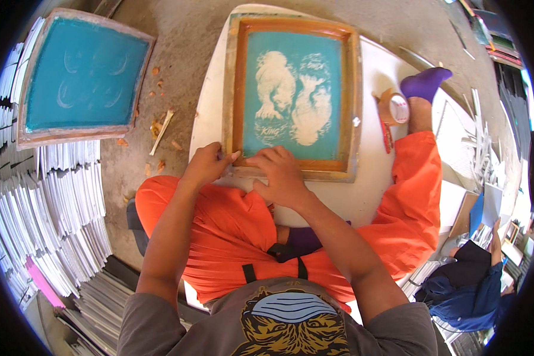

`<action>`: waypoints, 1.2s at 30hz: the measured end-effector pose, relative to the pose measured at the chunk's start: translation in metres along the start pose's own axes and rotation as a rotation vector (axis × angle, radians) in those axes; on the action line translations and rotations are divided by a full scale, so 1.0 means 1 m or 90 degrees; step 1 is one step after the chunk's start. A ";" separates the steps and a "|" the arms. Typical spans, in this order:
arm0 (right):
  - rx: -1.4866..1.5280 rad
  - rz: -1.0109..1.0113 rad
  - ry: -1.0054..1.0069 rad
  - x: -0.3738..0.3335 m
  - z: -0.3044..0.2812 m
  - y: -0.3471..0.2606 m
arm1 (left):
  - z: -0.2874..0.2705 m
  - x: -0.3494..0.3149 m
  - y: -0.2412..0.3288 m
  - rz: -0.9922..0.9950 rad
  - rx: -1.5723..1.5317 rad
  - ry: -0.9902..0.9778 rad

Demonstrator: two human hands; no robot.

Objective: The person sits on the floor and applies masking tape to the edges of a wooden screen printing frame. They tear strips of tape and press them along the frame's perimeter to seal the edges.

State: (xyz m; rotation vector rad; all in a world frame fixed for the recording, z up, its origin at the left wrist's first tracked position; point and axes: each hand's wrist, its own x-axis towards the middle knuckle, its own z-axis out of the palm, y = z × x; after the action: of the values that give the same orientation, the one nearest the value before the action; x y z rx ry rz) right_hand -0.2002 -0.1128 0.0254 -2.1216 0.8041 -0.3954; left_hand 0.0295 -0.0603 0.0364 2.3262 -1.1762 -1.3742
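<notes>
A wooden screen-printing frame (pixel 353 118) lies on a white board (pixel 374 184) in front of me. Brown tape lines its inner edges, and its teal mesh (pixel 296 50) carries pale animal figures and lettering. At the frame's near left corner, my left hand (pixel 206 166) has thumb and fingers drawn together. Whatever lies between them is too small to make out. My right hand (pixel 282 176) rests on the near edge, thumb apart and fingers reaching over the tape. Right of the frame, a roll of brown tape (pixel 393 108) sits beside a slim red tool (pixel 387 137).
Another teal screen (pixel 89 71) lies at the far left atop stacks of paper (pixel 53 202). Scraps and a pale strip (pixel 162 133) litter the concrete floor. My orange-trousered legs flank the board, a purple sock (pixel 426 84) at right. Another person in dark blue (pixel 471 296) is at lower right.
</notes>
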 end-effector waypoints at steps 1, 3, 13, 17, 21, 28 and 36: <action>-0.010 0.007 0.023 -0.002 -0.016 0.006 | 0.001 0.000 -0.002 -0.013 0.013 0.011; -0.043 0.023 0.099 -0.009 -0.049 0.019 | -0.001 -0.005 -0.003 -0.016 0.072 0.078; -0.523 0.213 0.332 -0.037 -0.207 0.137 | 0.000 -0.002 0.015 0.164 -0.041 0.281; -0.531 0.263 0.312 -0.035 -0.209 0.158 | 0.017 -0.015 0.042 0.157 -0.168 0.265; -0.571 0.316 0.293 -0.038 -0.198 0.187 | 0.048 -0.011 0.052 0.213 -0.185 0.220; -0.512 0.303 0.267 -0.047 -0.194 0.184 | 0.083 -0.015 0.094 0.254 -0.194 0.141; -0.471 0.271 0.286 -0.067 -0.197 0.166 | 0.121 -0.025 0.098 0.287 -0.204 0.082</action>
State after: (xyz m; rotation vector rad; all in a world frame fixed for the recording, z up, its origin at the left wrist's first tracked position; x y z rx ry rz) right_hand -0.4215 -0.2609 0.0167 -2.4475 1.8509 -0.3837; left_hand -0.1271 -0.0810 0.0372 1.7640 -1.2374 -1.1335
